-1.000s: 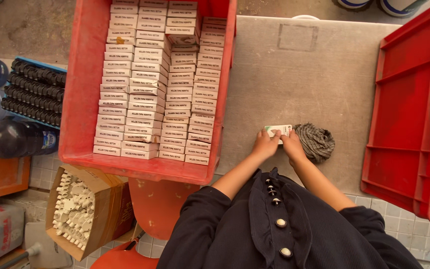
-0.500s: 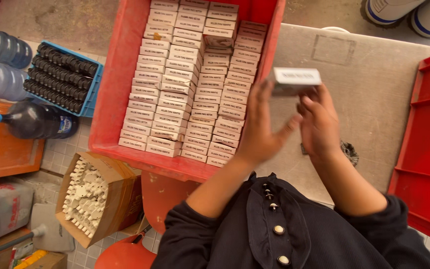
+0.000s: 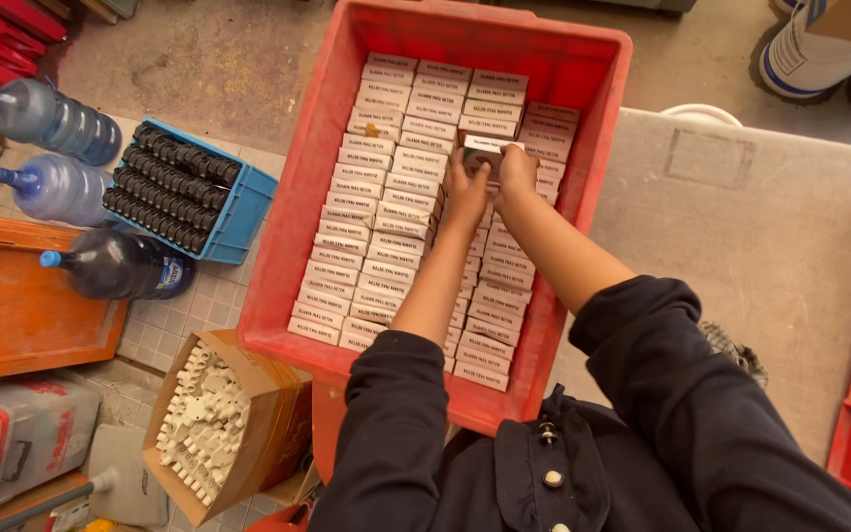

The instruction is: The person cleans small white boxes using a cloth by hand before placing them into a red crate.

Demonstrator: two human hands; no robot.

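head view: i see both hands, left hand [image 3: 465, 189] and right hand [image 3: 517, 169], gripping one small box [image 3: 485, 150]. it sits over the packed rows (third column) inside the red crate [image 3: 293, 197].

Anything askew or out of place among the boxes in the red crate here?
Mostly tidy rows. One small box sits between both hands above a gap in the third column of the red crate, not yet flush. A box in the left column shows an orange mark.

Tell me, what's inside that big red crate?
The red crate holds rows of small white boxes. Both hands grip one box there. Anything beneath the top layer is hidden.
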